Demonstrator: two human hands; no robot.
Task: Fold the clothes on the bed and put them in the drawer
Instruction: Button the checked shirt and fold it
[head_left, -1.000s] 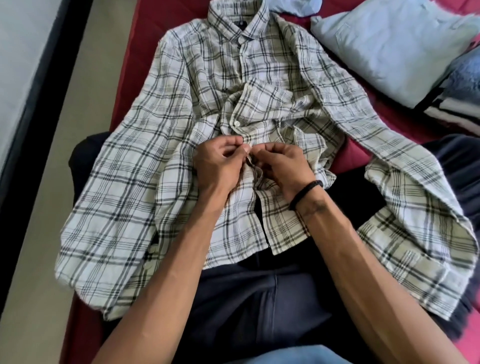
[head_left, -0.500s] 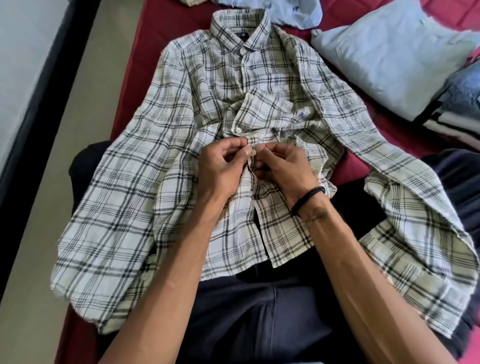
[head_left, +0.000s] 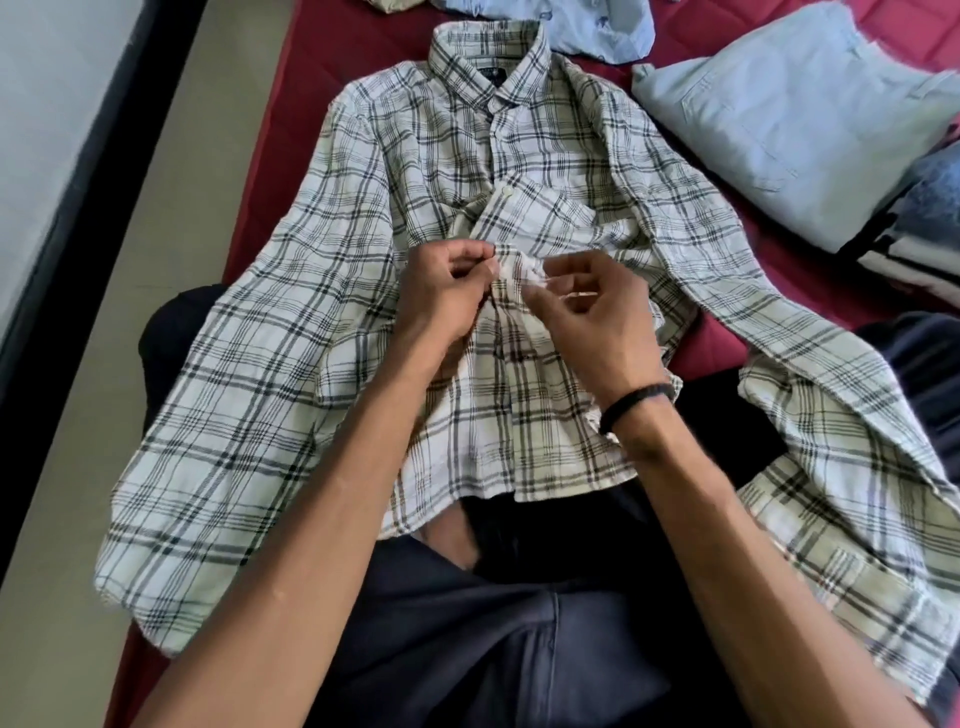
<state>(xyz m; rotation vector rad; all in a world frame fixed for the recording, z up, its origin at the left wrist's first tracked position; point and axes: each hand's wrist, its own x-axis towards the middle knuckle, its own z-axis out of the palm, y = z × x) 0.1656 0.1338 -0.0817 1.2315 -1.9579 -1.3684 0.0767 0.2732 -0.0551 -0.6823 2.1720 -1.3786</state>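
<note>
A white plaid shirt with dark checks lies front up on the red bed, collar far from me, both sleeves spread out, its hem over my lap. My left hand pinches the left edge of the button placket at mid chest. My right hand, with a black band on the wrist, pinches the facing edge of the placket beside it. The two hands almost touch. The button between the fingertips is hidden.
A folded light blue garment lies on the bed to the right, with a striped dark item beyond it. Another pale blue cloth sits above the collar. The bed's left edge borders a beige floor.
Both hands have shifted slightly up the placket and the right fingers have loosened and spread a little. The view has tilted so more of the collar shows.
</note>
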